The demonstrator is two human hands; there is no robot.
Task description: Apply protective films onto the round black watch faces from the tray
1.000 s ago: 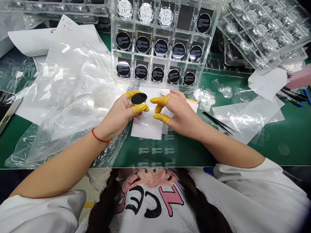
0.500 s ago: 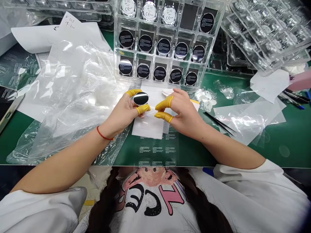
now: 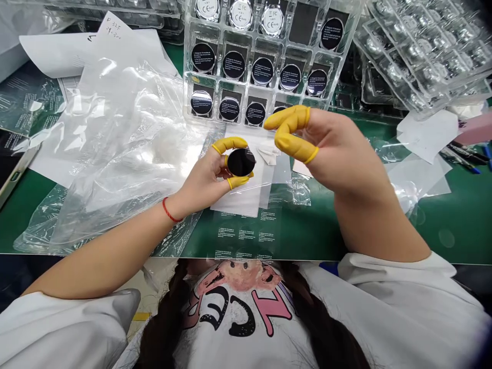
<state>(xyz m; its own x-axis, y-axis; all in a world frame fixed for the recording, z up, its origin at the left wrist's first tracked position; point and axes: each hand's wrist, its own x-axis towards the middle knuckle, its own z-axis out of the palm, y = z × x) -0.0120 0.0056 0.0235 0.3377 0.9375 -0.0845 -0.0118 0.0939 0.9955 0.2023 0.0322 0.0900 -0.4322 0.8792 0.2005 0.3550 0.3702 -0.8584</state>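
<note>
My left hand (image 3: 217, 171) grips a round watch head (image 3: 241, 162) by its rim, over white sheets (image 3: 238, 200). Its dark glass faces up, and yellow finger cots cover the gripping fingertips. To the right, my right hand (image 3: 330, 138) is raised in front of the tray's lower right corner, touching nothing I can see on the table. Its yellow-covered thumb and fingers come together in a pinch; whatever lies between them, if anything, cannot be made out. A small folded white piece (image 3: 268, 154) rests on the sheets between the hands.
A clear compartment tray (image 3: 249, 38) of watch heads stands behind the hands, some with printed labels. Stacked trays (image 3: 426, 56) rise at the back right. Crumpled plastic film (image 3: 126, 138) covers the left. A printed clear label sheet (image 3: 242, 233) lies near the table's front edge.
My left hand has shifted right with the watch head, whose glass now faces me more. My right hand has risen away to the right, its fingers drawing together from an open gap.
</note>
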